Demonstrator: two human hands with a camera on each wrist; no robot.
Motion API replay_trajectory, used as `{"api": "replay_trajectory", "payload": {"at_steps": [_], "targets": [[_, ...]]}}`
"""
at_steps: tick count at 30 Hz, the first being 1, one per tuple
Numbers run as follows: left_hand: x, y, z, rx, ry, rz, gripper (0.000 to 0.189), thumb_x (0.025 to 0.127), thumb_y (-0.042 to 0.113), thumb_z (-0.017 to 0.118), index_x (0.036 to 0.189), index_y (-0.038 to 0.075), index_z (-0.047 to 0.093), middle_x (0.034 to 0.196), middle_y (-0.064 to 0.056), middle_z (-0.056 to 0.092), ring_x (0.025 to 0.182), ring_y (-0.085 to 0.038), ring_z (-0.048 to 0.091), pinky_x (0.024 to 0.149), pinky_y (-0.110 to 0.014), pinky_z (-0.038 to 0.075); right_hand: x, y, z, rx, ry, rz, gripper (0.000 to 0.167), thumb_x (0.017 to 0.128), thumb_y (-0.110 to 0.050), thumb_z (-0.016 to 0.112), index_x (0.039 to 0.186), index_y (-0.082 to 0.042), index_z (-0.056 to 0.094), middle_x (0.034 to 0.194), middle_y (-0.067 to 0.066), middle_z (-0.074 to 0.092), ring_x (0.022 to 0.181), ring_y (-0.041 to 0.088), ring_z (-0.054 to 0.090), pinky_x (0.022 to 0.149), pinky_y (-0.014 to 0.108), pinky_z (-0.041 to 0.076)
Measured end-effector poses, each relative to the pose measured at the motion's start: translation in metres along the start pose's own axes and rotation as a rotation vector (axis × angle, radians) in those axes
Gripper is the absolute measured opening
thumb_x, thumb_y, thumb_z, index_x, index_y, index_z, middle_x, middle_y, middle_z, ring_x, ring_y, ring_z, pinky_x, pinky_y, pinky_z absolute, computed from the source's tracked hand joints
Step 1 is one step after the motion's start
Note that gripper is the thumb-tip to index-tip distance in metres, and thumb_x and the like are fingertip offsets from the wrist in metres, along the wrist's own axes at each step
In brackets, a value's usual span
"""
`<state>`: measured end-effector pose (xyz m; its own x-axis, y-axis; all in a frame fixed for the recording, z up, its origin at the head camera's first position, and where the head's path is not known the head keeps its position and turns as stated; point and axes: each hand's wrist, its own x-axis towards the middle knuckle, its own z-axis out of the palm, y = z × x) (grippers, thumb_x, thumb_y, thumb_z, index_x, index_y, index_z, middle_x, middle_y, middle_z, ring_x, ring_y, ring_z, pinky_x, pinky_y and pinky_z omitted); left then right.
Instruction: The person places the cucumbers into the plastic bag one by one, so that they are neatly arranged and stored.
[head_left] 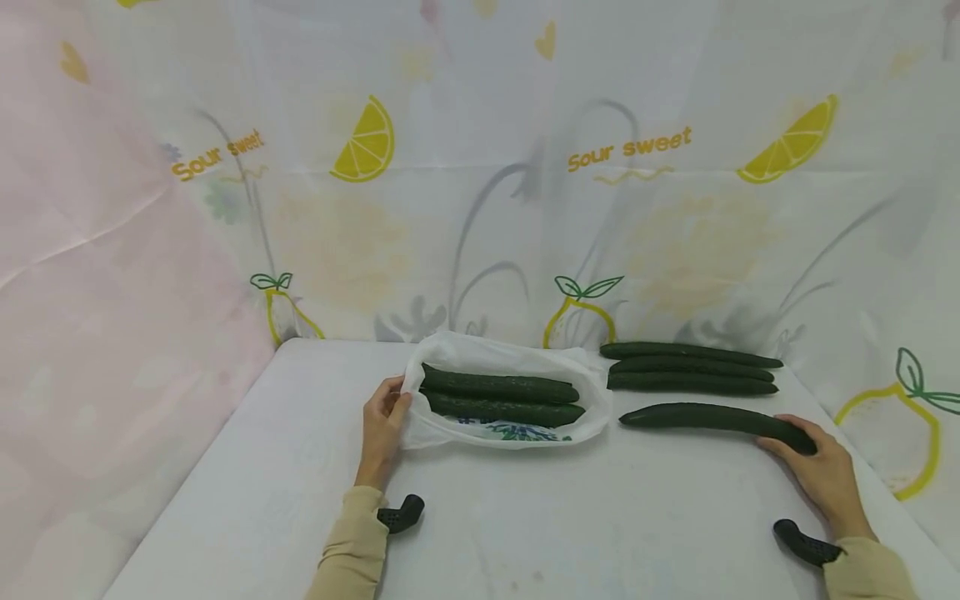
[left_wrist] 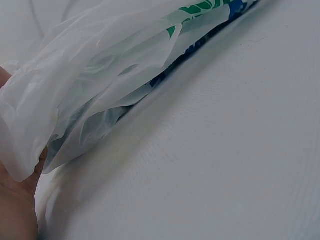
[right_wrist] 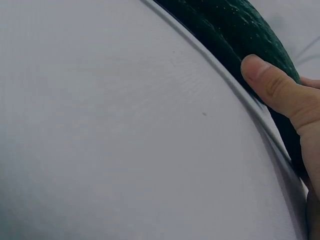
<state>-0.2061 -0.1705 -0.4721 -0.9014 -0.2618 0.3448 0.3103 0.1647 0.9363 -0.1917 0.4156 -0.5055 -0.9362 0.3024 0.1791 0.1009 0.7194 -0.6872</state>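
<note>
A white plastic bag point(head_left: 510, 354) with a green and blue print lies with its mouth spread on the table. Two dark green cucumbers point(head_left: 498, 385) rest side by side inside it. My left hand point(head_left: 384, 421) pinches the bag's left rim between thumb and fingers; in the left wrist view the plastic hides most of that hand. At the right, my right hand point(head_left: 821, 467) grips the right end of a curved cucumber point(head_left: 697, 417), thumb on its near side. The right wrist view shows the thumb point(right_wrist: 272, 82) pressed along the dark skin.
Three more cucumbers point(head_left: 690, 364) lie in a row at the back right of the white table point(head_left: 525, 517), just right of the bag. A printed curtain point(head_left: 480, 208) with lemon drawings hangs behind the table's far edge. Black wrist devices point(head_left: 401, 514) sit at both cuffs.
</note>
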Motion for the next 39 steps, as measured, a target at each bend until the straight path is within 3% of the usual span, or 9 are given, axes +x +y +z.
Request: {"api": "replay_trajectory", "payload": {"at_steps": [2,4,6,8,14,19,23,27,39], "targets": [[0.002,-0.008,-0.001,-0.007,0.003,-0.017,0.023,0.089,-0.004,0.056,0.111,-0.009,0.06,0.086,-0.006,0.063,0.069,-0.004,0.054,0.066,-0.016,0.042,-0.003,-0.001,0.0,0.012,0.014,0.006,0.067,0.084,-0.045,0.066,0.137,-0.009,0.046,0.147,0.018,0.038,0.138,0.042,0.027,0.113,0.054,0.017],[0.004,-0.016,-0.001,-0.014,0.002,-0.029,0.024,0.089,-0.003,0.056,0.112,-0.007,0.061,0.087,-0.005,0.063,0.07,-0.003,0.055,0.067,-0.016,0.042,-0.006,-0.002,0.0,0.026,0.036,0.019,0.064,0.084,-0.045,0.067,0.137,-0.014,0.049,0.145,-0.005,0.043,0.14,0.016,0.032,0.114,0.045,0.02],[0.006,-0.024,-0.002,-0.012,0.001,-0.04,0.024,0.09,-0.001,0.056,0.114,-0.005,0.061,0.089,-0.007,0.063,0.071,-0.003,0.055,0.068,-0.016,0.042,-0.008,-0.003,0.0,0.038,0.064,0.034,0.061,0.083,-0.046,0.067,0.135,-0.018,0.051,0.131,-0.027,0.044,0.126,-0.011,0.034,0.112,0.031,0.024],[0.007,-0.026,-0.002,-0.004,-0.001,-0.042,0.025,0.09,0.0,0.056,0.115,-0.003,0.061,0.092,-0.011,0.063,0.072,-0.003,0.055,0.069,-0.016,0.042,-0.01,-0.005,-0.001,0.044,0.09,0.062,0.058,0.082,-0.046,0.068,0.133,-0.02,0.054,0.119,-0.034,0.043,0.106,-0.024,0.031,0.104,0.019,0.026],[0.004,-0.01,-0.002,-0.005,-0.018,-0.043,0.026,0.09,-0.002,0.055,0.115,-0.007,0.06,0.098,-0.022,0.061,0.074,-0.003,0.055,0.071,-0.016,0.043,-0.017,-0.016,0.004,0.058,0.111,0.18,0.061,0.083,-0.05,0.065,0.133,-0.017,0.053,0.134,-0.001,0.052,0.114,-0.006,0.042,0.099,0.023,0.033],[-0.001,0.007,-0.003,0.031,-0.008,-0.035,0.025,0.09,-0.003,0.054,0.114,-0.008,0.06,0.098,-0.021,0.06,0.074,-0.001,0.054,0.071,-0.015,0.042,-0.022,-0.024,0.006,0.163,0.175,0.174,0.052,0.083,-0.043,0.068,0.128,-0.019,0.059,0.101,-0.033,0.053,0.09,-0.016,0.039,0.08,0.008,0.03],[0.001,0.008,-0.003,0.029,-0.008,-0.036,0.025,0.09,-0.002,0.054,0.114,-0.008,0.06,0.098,-0.022,0.06,0.074,-0.002,0.054,0.07,-0.015,0.042,-0.023,-0.032,0.006,0.29,0.246,0.147,0.042,0.081,-0.031,0.073,0.12,-0.019,0.066,0.087,-0.036,0.055,0.084,-0.014,0.048,0.073,0.002,0.032],[0.005,0.007,-0.004,0.029,-0.01,-0.024,0.025,0.09,-0.001,0.055,0.114,-0.008,0.06,0.097,-0.021,0.061,0.074,-0.003,0.055,0.069,-0.015,0.042,-0.02,-0.039,0.005,0.336,0.261,0.144,0.04,0.08,-0.029,0.075,0.117,-0.019,0.068,0.09,-0.033,0.058,0.086,-0.013,0.051,0.073,0.002,0.034],[0.001,0.006,-0.004,-0.016,-0.035,-0.056,0.024,0.091,-0.001,0.054,0.114,-0.007,0.06,0.096,-0.016,0.06,0.074,-0.003,0.055,0.07,-0.015,0.042,-0.026,-0.044,0.005,0.256,0.243,0.158,0.044,0.078,-0.035,0.076,0.119,-0.022,0.066,0.098,-0.036,0.055,0.093,-0.019,0.045,0.081,0.003,0.032]]}}
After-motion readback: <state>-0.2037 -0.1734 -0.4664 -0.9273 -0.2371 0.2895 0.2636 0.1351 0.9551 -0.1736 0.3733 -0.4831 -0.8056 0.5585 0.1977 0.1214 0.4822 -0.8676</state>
